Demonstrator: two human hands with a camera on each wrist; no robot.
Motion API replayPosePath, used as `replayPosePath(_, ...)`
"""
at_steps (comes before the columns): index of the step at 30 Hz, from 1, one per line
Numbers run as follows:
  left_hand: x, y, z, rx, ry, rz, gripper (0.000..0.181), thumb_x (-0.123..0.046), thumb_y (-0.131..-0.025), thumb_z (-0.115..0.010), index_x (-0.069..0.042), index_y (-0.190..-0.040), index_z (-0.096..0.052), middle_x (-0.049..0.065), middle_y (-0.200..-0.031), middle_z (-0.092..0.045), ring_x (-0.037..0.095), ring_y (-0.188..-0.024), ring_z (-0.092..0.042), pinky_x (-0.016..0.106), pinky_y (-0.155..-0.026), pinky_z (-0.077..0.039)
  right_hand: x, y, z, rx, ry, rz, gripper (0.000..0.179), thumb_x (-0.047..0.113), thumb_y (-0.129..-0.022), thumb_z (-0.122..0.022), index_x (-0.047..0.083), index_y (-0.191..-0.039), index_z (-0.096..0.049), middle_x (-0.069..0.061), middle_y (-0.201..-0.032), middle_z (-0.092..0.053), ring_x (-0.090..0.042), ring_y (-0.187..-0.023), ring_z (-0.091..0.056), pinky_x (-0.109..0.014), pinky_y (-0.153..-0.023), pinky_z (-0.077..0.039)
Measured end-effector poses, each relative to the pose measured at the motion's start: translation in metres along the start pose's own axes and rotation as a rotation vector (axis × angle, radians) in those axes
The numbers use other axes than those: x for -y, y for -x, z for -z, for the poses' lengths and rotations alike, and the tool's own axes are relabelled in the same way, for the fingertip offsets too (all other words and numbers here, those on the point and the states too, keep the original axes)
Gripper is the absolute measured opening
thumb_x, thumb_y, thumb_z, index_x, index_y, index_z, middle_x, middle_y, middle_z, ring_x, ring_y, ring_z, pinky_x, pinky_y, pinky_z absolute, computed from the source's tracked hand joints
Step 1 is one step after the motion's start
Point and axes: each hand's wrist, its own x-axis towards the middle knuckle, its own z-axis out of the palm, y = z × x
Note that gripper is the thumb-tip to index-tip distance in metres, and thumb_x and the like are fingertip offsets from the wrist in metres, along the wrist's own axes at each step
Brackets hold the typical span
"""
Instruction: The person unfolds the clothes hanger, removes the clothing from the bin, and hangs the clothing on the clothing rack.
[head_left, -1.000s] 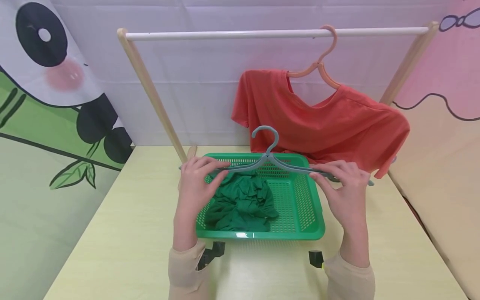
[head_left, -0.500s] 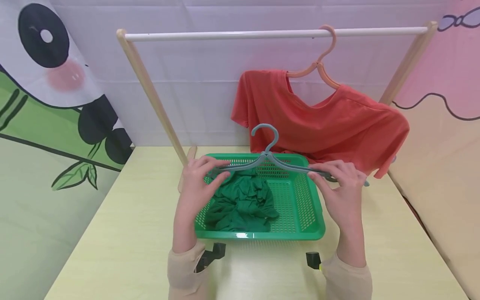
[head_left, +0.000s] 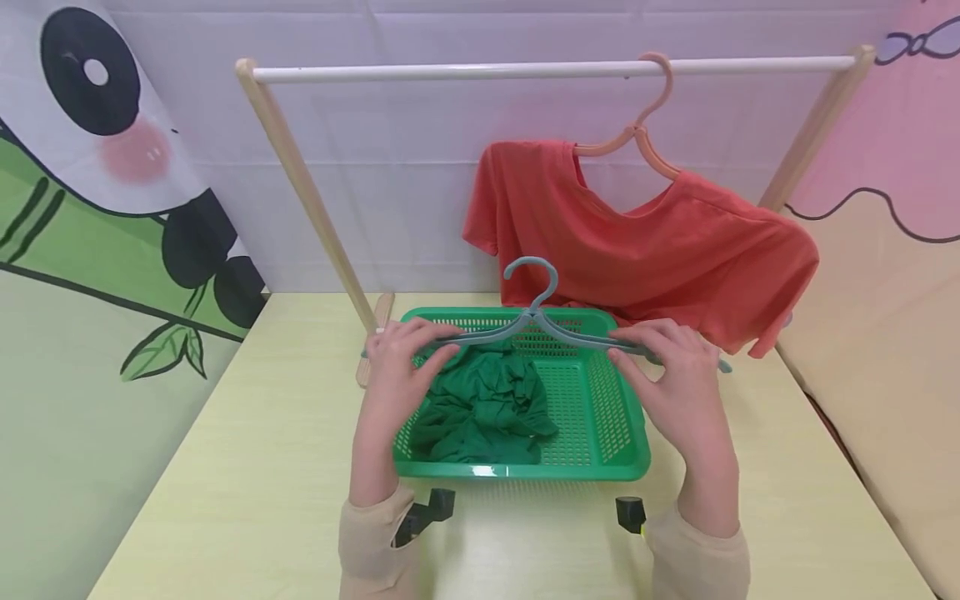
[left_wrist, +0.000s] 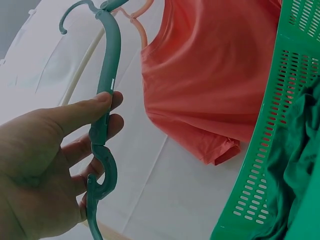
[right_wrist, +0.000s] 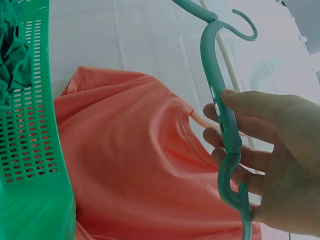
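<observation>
A blue-green folding clothes hanger (head_left: pixel 532 317) is held level above the far part of a green basket, its hook pointing up. My left hand (head_left: pixel 401 362) pinches its left arm between thumb and fingers. On the other side my right hand (head_left: pixel 675 375) pinches the right arm the same way. Both wrist views show the thumb on one face of the hanger (left_wrist: pixel 108 65) and the fingers behind it, near the notched ends. Crumpled dark green cloth (head_left: pixel 483 408) lies in the left of the basket (head_left: pixel 521 472), below the hanger.
Behind stands a wooden rack with a white rod (head_left: pixel 450 72). A red T-shirt (head_left: pixel 637 242) hangs from it on an orange hanger (head_left: pixel 656 104), its lower part behind the basket's right side. The pale table (head_left: pixel 262 467) extends on both sides.
The hanger stays in both hands above the basket. My right hand has shifted slightly left, and the hanger's hook dips a little after a small rise.
</observation>
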Motion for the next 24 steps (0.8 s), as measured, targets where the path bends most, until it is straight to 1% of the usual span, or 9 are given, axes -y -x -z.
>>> replayPosePath(2,-0.002,-0.001,0.0,-0.004,0.004,0.003,0.023,-0.018,-0.087,-0.075,-0.017,-0.111,-0.075,0.004,-0.102,-0.071,0.025,-0.097,-0.052,0.055,-0.097,-0.024,0.003,-0.004,0.0,0.025,0.016,0.025,0.026,0.015,-0.084,-0.078,0.015,-0.11,-0.073,-0.005,-0.105,-0.069,-0.023,-0.099,-0.059,-0.049,-0.091,-0.032)
replayPosePath(4,-0.004,-0.002,-0.001,-0.01,-0.001,0.005,0.023,-0.019,-0.087,-0.075,-0.018,-0.11,-0.075,0.004,-0.102,-0.071,0.025,-0.097,-0.052,0.057,-0.098,-0.024,0.007,-0.009,-0.001,0.049,0.015,0.05,0.026,0.018,-0.085,-0.078,0.016,-0.11,-0.074,-0.002,-0.104,-0.07,-0.021,-0.098,-0.06,-0.045,-0.089,-0.034)
replayPosePath(6,-0.006,-0.002,-0.003,-0.01,-0.008,0.003,0.023,-0.02,-0.088,-0.075,-0.019,-0.11,-0.075,0.003,-0.102,-0.071,0.024,-0.097,-0.053,0.057,-0.097,-0.023,0.011,-0.013,-0.005,0.074,-0.012,0.068,0.027,0.019,-0.084,-0.079,0.017,-0.111,-0.073,-0.001,-0.104,-0.07,-0.019,-0.098,-0.059,-0.042,-0.087,-0.035)
replayPosePath(9,-0.01,-0.003,-0.006,0.0,-0.015,-0.013,0.023,-0.021,-0.088,-0.075,-0.02,-0.11,-0.075,0.003,-0.102,-0.072,0.025,-0.098,-0.054,0.057,-0.095,-0.024,0.018,-0.02,-0.011,0.103,-0.073,0.081,0.029,0.021,-0.084,-0.08,0.017,-0.111,-0.073,0.002,-0.105,-0.07,-0.016,-0.099,-0.058,-0.035,-0.085,-0.041)
replayPosePath(12,-0.011,-0.003,-0.009,0.011,-0.012,-0.024,0.022,-0.021,-0.088,-0.074,-0.02,-0.11,-0.075,0.003,-0.102,-0.071,0.025,-0.098,-0.054,0.056,-0.093,-0.024,0.024,-0.025,-0.019,0.106,-0.128,0.079,0.029,0.02,-0.083,-0.081,0.016,-0.11,-0.073,0.002,-0.102,-0.07,-0.015,-0.097,-0.06,-0.025,-0.08,-0.047)
replayPosePath(14,-0.011,-0.004,-0.011,0.01,-0.014,-0.029,0.023,-0.021,-0.088,-0.074,-0.02,-0.11,-0.075,0.003,-0.103,-0.071,0.025,-0.098,-0.054,0.055,-0.093,-0.025,0.027,-0.027,-0.023,0.102,-0.147,0.072,0.028,0.02,-0.082,-0.081,0.015,-0.108,-0.073,0.002,-0.098,-0.071,-0.015,-0.093,-0.06,-0.021,-0.076,-0.049)
replayPosePath(16,-0.012,-0.004,-0.011,0.008,-0.015,-0.028,0.022,-0.021,-0.089,-0.074,-0.021,-0.11,-0.075,0.002,-0.103,-0.071,0.025,-0.099,-0.054,0.055,-0.093,-0.025,0.028,-0.028,-0.026,0.096,-0.159,0.063,0.026,0.02,-0.082,-0.081,0.013,-0.106,-0.073,0.001,-0.095,-0.07,-0.014,-0.09,-0.059,-0.02,-0.074,-0.048)
replayPosePath(20,-0.013,-0.004,-0.011,0.002,-0.017,-0.026,0.021,-0.022,-0.089,-0.074,-0.022,-0.11,-0.076,0.002,-0.102,-0.071,0.025,-0.1,-0.054,0.055,-0.093,-0.026,0.03,-0.031,-0.028,0.097,-0.164,0.048,0.022,0.021,-0.083,-0.08,0.014,-0.104,-0.074,0.002,-0.092,-0.07,-0.013,-0.086,-0.055,-0.023,-0.072,-0.046)
replayPosePath(24,-0.013,-0.004,-0.011,0.001,-0.015,-0.022,0.022,-0.022,-0.088,-0.074,-0.022,-0.11,-0.076,0.003,-0.102,-0.071,0.026,-0.101,-0.055,0.055,-0.093,-0.026,0.031,-0.033,-0.03,0.091,-0.171,0.052,0.023,0.022,-0.083,-0.08,0.016,-0.104,-0.074,0.002,-0.089,-0.068,-0.012,-0.084,-0.053,-0.024,-0.071,-0.044)
